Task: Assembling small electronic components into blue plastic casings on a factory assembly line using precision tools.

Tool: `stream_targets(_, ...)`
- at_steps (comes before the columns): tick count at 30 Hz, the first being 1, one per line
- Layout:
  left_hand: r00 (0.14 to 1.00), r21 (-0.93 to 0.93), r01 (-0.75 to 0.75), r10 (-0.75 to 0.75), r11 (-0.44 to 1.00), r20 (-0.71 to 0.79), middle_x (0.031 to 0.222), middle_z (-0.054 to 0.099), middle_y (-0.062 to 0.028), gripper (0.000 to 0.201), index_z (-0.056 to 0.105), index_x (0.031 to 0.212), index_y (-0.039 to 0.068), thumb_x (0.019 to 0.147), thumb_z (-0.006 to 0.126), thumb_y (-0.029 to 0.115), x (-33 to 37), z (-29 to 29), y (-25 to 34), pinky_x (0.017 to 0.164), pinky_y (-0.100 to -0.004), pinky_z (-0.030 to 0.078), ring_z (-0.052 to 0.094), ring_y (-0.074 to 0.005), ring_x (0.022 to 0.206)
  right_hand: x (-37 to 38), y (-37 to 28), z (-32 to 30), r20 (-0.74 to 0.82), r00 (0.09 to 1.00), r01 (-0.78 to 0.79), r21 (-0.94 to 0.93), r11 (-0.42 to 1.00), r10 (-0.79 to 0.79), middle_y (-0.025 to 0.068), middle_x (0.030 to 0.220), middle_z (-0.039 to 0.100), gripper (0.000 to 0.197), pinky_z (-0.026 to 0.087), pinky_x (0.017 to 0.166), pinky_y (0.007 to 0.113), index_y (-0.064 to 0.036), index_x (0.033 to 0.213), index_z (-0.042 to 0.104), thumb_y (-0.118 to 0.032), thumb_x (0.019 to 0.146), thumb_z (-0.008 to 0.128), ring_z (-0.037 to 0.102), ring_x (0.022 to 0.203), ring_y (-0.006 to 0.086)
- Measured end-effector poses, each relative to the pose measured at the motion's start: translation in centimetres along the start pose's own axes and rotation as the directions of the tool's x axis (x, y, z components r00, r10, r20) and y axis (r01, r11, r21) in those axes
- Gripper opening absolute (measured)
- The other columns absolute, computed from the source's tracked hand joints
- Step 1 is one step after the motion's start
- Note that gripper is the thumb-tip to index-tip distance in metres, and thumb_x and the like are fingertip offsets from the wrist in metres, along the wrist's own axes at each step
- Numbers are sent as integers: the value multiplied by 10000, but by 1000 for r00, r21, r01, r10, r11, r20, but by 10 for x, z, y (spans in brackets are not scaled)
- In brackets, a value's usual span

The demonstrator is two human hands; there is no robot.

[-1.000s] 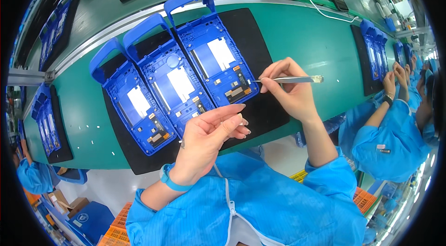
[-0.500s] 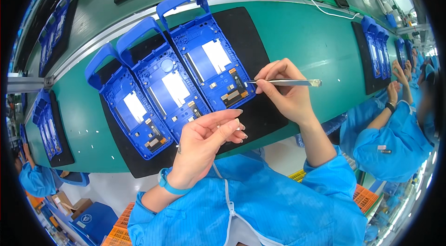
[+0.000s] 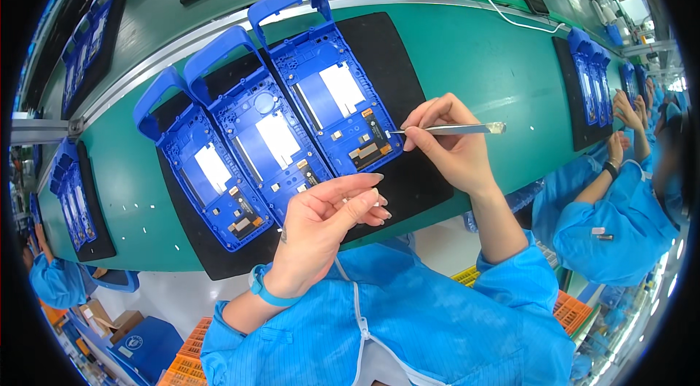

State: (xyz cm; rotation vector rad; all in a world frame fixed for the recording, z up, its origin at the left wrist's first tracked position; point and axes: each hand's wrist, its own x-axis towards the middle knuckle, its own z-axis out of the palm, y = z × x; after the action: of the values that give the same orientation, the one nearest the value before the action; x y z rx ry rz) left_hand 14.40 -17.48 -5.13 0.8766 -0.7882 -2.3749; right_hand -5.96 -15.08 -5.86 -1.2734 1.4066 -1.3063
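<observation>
My right hand (image 3: 453, 142) pinches a pair of metal tweezers (image 3: 467, 129) between thumb and fingers. Their tip is at the lower right edge of the rightmost blue plastic housing (image 3: 310, 69), beside a black flexible circuit (image 3: 373, 147). Just below that housing hovers my left hand (image 3: 324, 222), thumb pressed to its fingers; a small pale bit shows there, too small to name. A middle blue housing (image 3: 248, 112) and a left blue housing (image 3: 182, 145) lie alongside, each with a looped handle, a white rectangle and a similar circuit. My left hand covers the middle one's lower end.
Beneath the housings is a black mat (image 3: 397, 65) on a green table (image 3: 481, 58). Small white scraps (image 3: 144, 230) dot the tabletop. More blue housings stand on mats at left (image 3: 73, 196) and right (image 3: 589, 80). A person in blue (image 3: 612, 218) works at the right. A white cable (image 3: 496, 3) runs behind.
Both my hands hold nearly the same pose, with the tweezers still at the housing's edge. At the right, the other person's raised hand has shifted slightly.
</observation>
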Motion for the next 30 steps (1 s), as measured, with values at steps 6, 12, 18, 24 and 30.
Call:
stream_targets(6,999,-28,-10,8,1000,-42,826,603,-104,265,545,1080,-47,849,542,84,-1,5,3,679,-256,495,599,-153,736,-9,-17,5,73,997,1,253,967,-20,159,812,549,191,473,561,225,-19,815,423,75,754,578,561,614,135)
stream_targets(12,996,9,66,-66,998,-52,712,571,-70,185,562,935,-51,854,541,114,-21,-8,12,543,-220,416,539,-131,623,-18,-44,16,171,985,-42,271,962,-5,170,791,559,113,476,558,221,-19,766,444,-18,797,553,572,625,143)
stream_targets(18,804,124,-255,282,959,-523,765,538,-34,203,527,976,-47,856,537,116,-92,-143,75,601,-159,417,515,-72,700,-11,-42,-24,-188,974,-180,-320,930,124,149,821,567,253,437,622,281,2,850,515,-209,893,382,534,644,160)
stream_targets(24,750,589,-12,397,808,-529,681,583,-60,153,596,856,-40,822,578,108,-88,-170,81,493,-203,432,535,-104,540,-20,-21,16,-266,964,-221,-731,646,29,179,957,505,225,422,759,382,13,1009,478,-167,882,429,532,871,344)
stream_targets(30,931,538,-77,254,839,-262,685,590,-77,149,594,837,-41,816,581,106,-52,-176,92,508,-217,449,556,-123,564,-36,-18,-2,-398,917,-342,-823,453,-32,209,927,536,215,420,735,433,18,910,509,-179,871,433,528,848,379)
